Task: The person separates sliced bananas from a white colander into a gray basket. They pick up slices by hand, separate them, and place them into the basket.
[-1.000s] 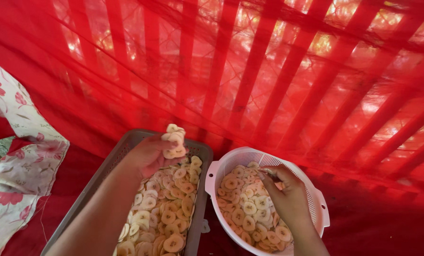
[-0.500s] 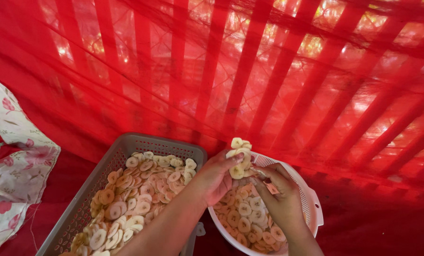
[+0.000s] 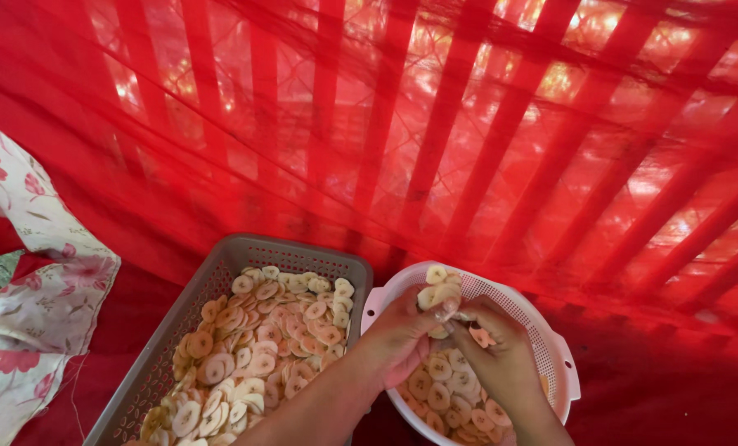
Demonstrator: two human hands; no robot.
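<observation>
My left hand (image 3: pixel 398 334) holds a small stack of pale round slices (image 3: pixel 437 293) above the white perforated colander (image 3: pixel 542 330). My right hand (image 3: pixel 497 351) is right beside it over the colander, fingers curled and touching the same slices. More slices (image 3: pixel 447 388) lie in the colander under both hands. To the left stands a grey slotted tray (image 3: pixel 220 272) with several of the same round slices (image 3: pixel 262 339) spread inside.
A red net and red slats (image 3: pixel 435 124) rise close behind the tray and colander. A floral white and red cloth (image 3: pixel 30 314) lies at the left. The surface underneath is dark red.
My left hand carried a stack of slices from above the grey tray rightward to the colander, where it now meets my right hand. The view has shifted slightly.
</observation>
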